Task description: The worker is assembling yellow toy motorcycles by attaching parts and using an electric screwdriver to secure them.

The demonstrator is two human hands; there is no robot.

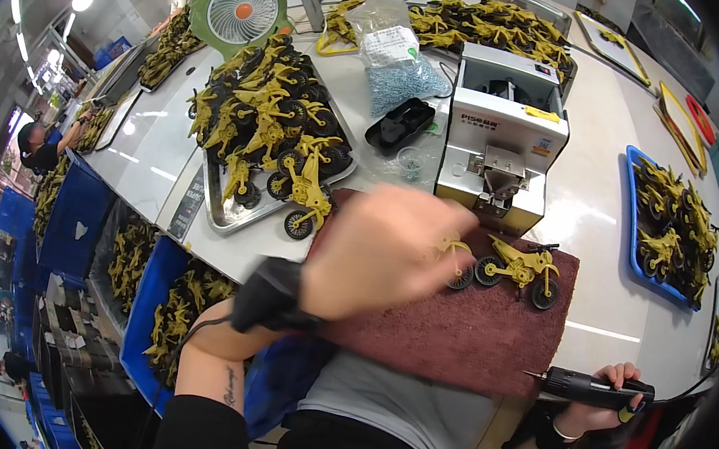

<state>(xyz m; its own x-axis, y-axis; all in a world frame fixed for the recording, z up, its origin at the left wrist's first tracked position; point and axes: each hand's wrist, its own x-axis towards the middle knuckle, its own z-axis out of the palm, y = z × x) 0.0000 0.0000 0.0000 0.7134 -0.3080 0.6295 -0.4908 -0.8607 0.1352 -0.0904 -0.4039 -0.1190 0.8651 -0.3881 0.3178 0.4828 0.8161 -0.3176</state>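
Wide view of a white desk [592, 191]. Ctr: L hand [383, 253], motion-blurred, above the maroon mat [443, 341]; its fingers look curled, but owing to blur one can't tell how far closed they are, or whether they hold the partly hidden toy motorcycle [452, 248] (yellow body, blk wheel) showing at their tips. Just R of ctr: 2nd motorcycle [524, 269], on the mat, clear of both hands. Lower R: R hand [588, 415], fingers wrapped closed round a blk elec. screwdriver [569, 385], bit pointing L, near the mat's lower R corner.

Upper ctr: grey-white machine w/ metal front fitting [500, 134]; to its L, a blk dish [399, 126] & clear bag of small silvery pcs [399, 85]. Upper L: green fan [241, 16] behind a metal tray [228, 225] heaped w/ similar motorcycles. Far R: blue tray [630, 220], likewise filled. Lower L: blue bin [138, 346] w/ more of same.
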